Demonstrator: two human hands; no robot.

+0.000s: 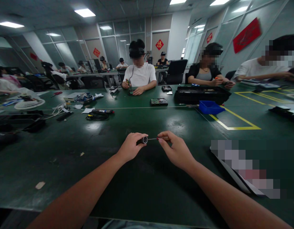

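Note:
Just above the table's middle, my left hand [130,147] grips a small dark cylinder with a shiny round end [144,140], possibly a flashlight; its far part is hidden by my fingers. My right hand [177,149] is closed around the reddish handle of a thin screwdriver [164,138]. The screwdriver's shaft points left at the cylinder's round end. Its tip is at or very near the rim; whether it touches I cannot tell.
On the green table [108,190] lie a bundled black cable [99,115], a circuit-board device [159,101], a blue bin [210,107] and a long black housing [201,94]. A blurred pale packet [247,171] is right of my forearm. Opposite sits a person in white [139,74].

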